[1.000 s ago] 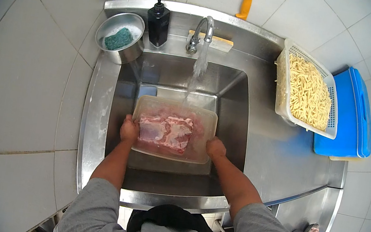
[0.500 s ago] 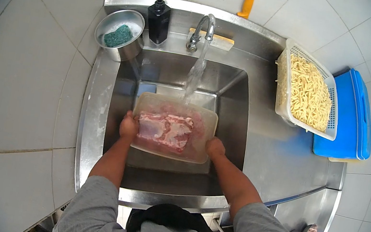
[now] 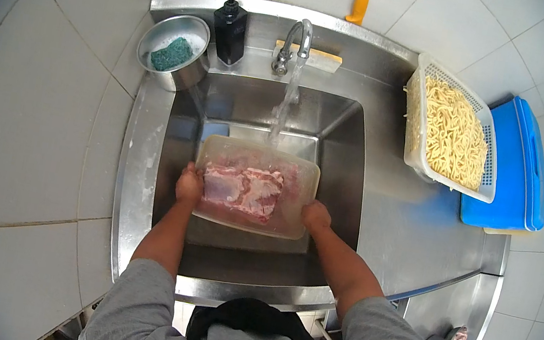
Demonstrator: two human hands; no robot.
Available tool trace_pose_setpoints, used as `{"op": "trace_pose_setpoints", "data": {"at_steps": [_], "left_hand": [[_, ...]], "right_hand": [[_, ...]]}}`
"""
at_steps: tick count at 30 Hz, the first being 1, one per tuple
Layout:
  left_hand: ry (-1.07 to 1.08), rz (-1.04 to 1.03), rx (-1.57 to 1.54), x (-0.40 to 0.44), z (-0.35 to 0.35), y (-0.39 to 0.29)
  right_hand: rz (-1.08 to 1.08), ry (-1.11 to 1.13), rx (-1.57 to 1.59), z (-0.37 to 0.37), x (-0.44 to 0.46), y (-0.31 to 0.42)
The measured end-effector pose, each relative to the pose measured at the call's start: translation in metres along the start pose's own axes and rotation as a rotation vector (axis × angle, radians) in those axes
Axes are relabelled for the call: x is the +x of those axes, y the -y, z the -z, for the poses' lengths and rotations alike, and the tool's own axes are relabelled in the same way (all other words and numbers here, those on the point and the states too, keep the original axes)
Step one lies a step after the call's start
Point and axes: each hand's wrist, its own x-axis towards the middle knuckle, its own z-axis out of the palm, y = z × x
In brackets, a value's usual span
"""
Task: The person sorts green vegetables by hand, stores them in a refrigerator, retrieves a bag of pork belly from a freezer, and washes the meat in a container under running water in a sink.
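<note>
A translucent plastic tub [image 3: 293, 227] is held in the steel sink [image 3: 243, 265], with a slab of raw meat [image 3: 240, 190] in pinkish water inside it. My left hand [image 3: 190, 184] grips the tub's left side, and my right hand [image 3: 315, 215] grips its right side. Water [image 3: 285, 104] runs from the curved faucet [image 3: 305, 36] down to the tub's far edge. The undersides of both hands' fingers are hidden by the tub.
Behind the sink's left corner stand a metal pot [image 3: 191, 75] with a green scrubber [image 3: 171, 54] and a black pump bottle [image 3: 230, 32]. On the right counter are a white basket [image 3: 414, 132] of noodles [image 3: 452, 134] and a blue cooler [image 3: 511, 165].
The tub has barely moved, with both hands staying on its sides. The running stream has changed shape slightly.
</note>
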Motion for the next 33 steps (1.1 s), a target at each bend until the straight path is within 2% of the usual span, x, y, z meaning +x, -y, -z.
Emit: {"op": "trace_pose_setpoints", "data": {"at_steps": [2,6,9,11,14,18,20,23,25,27,29,33], "left_hand": [[-0.005,-0.007,0.0,0.003,-0.002,0.002],[0.046,-0.006,-0.06,0.014,0.011,-0.008],[0.003,0.015,-0.127,0.023,0.006,-0.014],[0.033,-0.035,-0.108,0.03,-0.001,-0.001],[0.031,-0.116,-0.148,0.024,0.017,-0.008],[-0.003,-0.222,-0.267,0.017,0.061,-0.037],[-0.006,-0.251,-0.329,0.01,0.097,-0.065],[-0.025,-0.238,-0.351,-0.002,0.149,-0.113],[-0.106,-0.353,-0.351,-0.001,0.169,-0.128],[-0.14,-0.4,-0.324,-0.004,0.184,-0.145],[-0.132,-0.461,-0.344,-0.005,0.195,-0.16],[-0.045,-0.419,-0.389,-0.05,0.214,-0.208]], "right_hand": [[-0.107,0.023,0.054,0.017,-0.013,0.012],[-0.067,-0.048,0.045,0.008,-0.002,-0.001],[-0.059,0.042,0.187,0.006,0.005,-0.01],[0.064,-0.092,0.184,0.008,0.001,-0.012],[0.127,-0.212,0.228,0.028,-0.021,-0.004],[0.06,-0.296,0.418,0.038,-0.035,-0.006],[0.183,-0.386,0.482,0.05,-0.032,-0.006],[0.2,-0.428,0.454,0.098,-0.059,-0.002],[0.25,-0.452,0.446,0.12,-0.07,-0.009],[0.192,-0.357,0.517,0.145,-0.088,-0.018],[0.197,-0.365,0.544,0.182,-0.122,-0.023],[0.17,-0.34,0.584,0.212,-0.151,-0.06]]}}
